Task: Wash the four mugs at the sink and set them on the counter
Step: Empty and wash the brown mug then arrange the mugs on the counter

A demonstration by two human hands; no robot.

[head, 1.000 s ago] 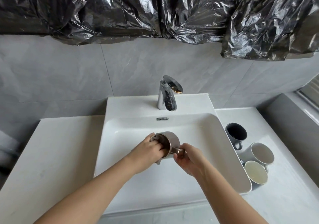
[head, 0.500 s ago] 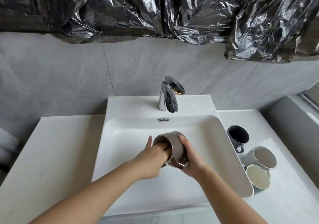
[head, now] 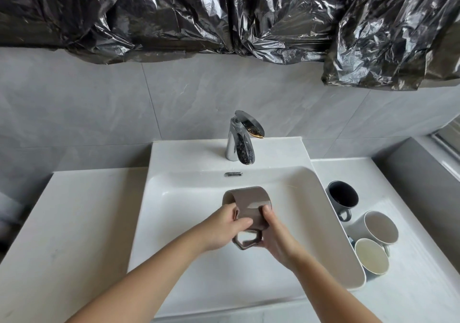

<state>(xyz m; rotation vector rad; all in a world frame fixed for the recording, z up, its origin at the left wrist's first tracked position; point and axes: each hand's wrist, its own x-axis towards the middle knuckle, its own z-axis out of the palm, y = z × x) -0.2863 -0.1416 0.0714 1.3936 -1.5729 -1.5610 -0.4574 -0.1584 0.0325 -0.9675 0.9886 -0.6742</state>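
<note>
A brown mug (head: 251, 203) is held over the white sink basin (head: 189, 280), tipped with its mouth facing away from me and its angular handle pointing down toward me. My left hand (head: 224, 228) grips its left side, fingers curled round the wall. My right hand (head: 276, 235) holds the right side, thumb pressed on the mug's wall. Three other mugs stand on the counter to the right of the sink: a dark grey mug (head: 342, 199), a pale grey mug (head: 375, 228) and a cream-lined mug (head: 371, 260).
The chrome faucet (head: 240, 144) stands behind the basin; no water is visible running from it. White counter (head: 69, 223) spreads left of the sink. Black plastic sheeting (head: 224, 13) hangs across the grey tiled wall above. A grey ledge rises at the far right.
The brown mug has been turned from mouth facing me to mouth facing away. My left fingers came out of the mug and now grip its outside; my right hand shifted along its side.
</note>
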